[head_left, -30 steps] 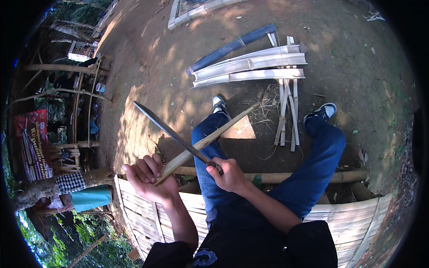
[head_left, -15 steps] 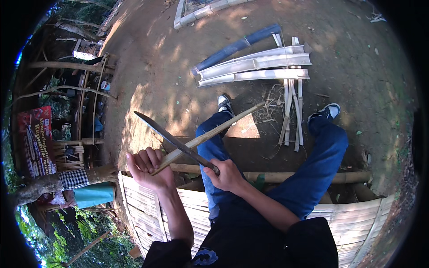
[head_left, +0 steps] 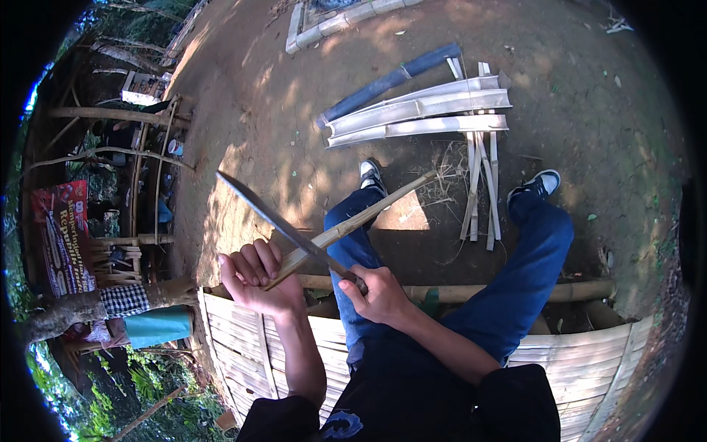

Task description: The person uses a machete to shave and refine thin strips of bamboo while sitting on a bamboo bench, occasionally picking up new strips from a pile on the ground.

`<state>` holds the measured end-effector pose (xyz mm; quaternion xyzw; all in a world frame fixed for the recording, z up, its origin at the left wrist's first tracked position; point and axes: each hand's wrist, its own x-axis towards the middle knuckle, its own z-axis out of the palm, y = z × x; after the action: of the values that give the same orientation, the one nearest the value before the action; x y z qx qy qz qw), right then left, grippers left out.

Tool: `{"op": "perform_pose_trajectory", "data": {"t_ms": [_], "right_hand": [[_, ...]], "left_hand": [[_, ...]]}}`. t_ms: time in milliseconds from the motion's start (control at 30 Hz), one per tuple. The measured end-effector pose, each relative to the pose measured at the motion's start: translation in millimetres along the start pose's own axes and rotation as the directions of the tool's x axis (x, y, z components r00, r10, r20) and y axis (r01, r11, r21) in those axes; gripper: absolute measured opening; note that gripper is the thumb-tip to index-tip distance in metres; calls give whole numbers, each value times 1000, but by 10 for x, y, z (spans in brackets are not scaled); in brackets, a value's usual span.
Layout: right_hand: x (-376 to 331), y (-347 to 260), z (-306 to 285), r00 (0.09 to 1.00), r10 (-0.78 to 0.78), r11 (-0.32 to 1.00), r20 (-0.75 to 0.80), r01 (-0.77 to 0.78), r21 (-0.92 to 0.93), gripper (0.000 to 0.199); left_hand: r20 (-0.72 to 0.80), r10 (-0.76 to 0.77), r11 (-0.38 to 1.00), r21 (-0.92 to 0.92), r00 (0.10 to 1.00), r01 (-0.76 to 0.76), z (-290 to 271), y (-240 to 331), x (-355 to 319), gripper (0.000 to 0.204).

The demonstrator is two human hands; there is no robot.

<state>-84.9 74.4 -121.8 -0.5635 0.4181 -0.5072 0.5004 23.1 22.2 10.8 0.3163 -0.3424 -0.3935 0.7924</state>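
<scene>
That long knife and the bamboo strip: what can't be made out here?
- Head view: the knife handle is hidden inside the right hand.
- The bamboo strip near end is covered by the left hand.
- Where blade meets strip is too small to tell touching or cutting.

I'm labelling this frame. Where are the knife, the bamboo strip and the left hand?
knife (head_left: pixel 269 215), head view, mid-blade.
bamboo strip (head_left: pixel 368 214), head view, middle of its length.
left hand (head_left: pixel 254 278), head view, curled fingers.

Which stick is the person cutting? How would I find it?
Start at the person's blue-trousered knees. Just before them the left hand grips a thin pale bamboo strip, slanting up towards the shoes. Unlike the split bamboo pieces lying on the ground, it has a long knife crossing it.
</scene>
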Motion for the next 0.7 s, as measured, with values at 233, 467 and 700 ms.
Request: {"op": "perform_pose_trajectory", "data": {"t_ms": [233,467,700], "right_hand": [[157,429,-160,981,175,984,-88,-177,-10,37],[50,287,-102,998,-32,998,-55,29,-61,32],[145,518,-152,965,256,965,-60,-259,-48,44]], "left_hand": [[10,-16,1000,-13,1000,16,-38,-8,25,52],[74,-25,1000,-15,997,26,54,-46,-78,52],[48,-35,997,-69,998,38,-179,15,32,52]]}}
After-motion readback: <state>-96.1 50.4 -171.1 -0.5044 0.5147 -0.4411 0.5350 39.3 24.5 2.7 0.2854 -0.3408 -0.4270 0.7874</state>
